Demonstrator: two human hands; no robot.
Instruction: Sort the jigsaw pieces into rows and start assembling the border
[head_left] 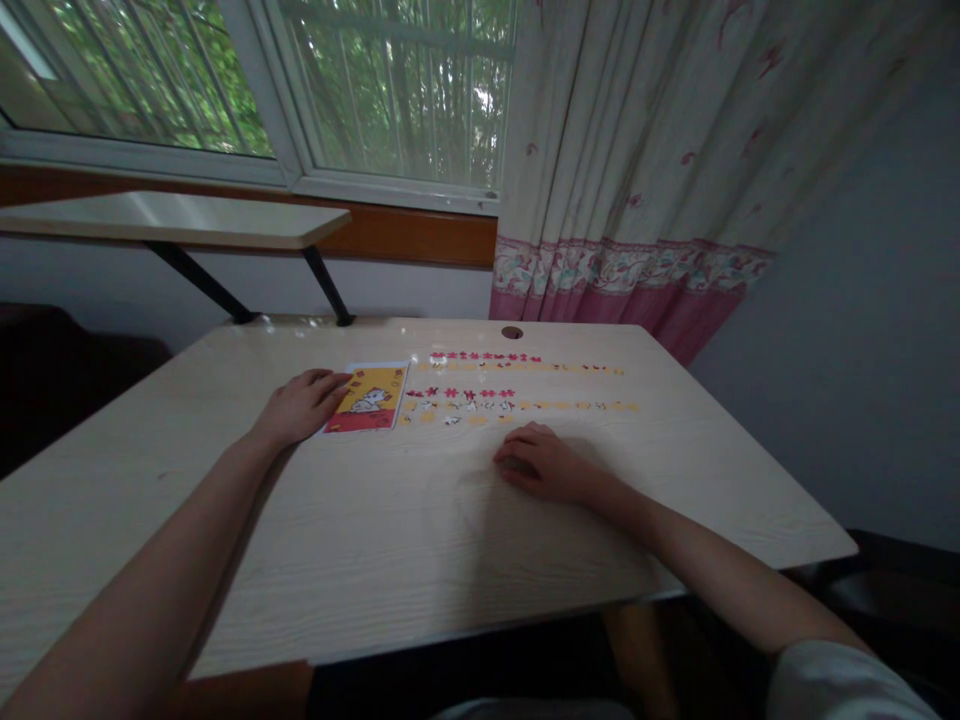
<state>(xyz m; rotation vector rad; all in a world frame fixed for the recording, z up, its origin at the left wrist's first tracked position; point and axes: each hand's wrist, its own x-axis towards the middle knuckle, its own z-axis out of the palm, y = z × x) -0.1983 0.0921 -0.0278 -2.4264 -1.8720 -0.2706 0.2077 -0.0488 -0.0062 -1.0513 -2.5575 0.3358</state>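
Observation:
My left hand lies at the left edge of a picture card, its fingers stretched out over the card's corner. The card shows a white cartoon animal on a yellow and red ground with a pale border. My right hand rests on the table with loosely curled fingers, and a dark gap shows between thumb and forefinger with nothing visible in it. Just beyond it lie rows of small jigsaw pieces: red pieces and, below them, yellow and white pieces. Another red row sits farther back.
The pale wooden table has a round cable hole near its back edge. A raised shelf on black supports stands at the back left. Behind are a barred window and a long patterned curtain.

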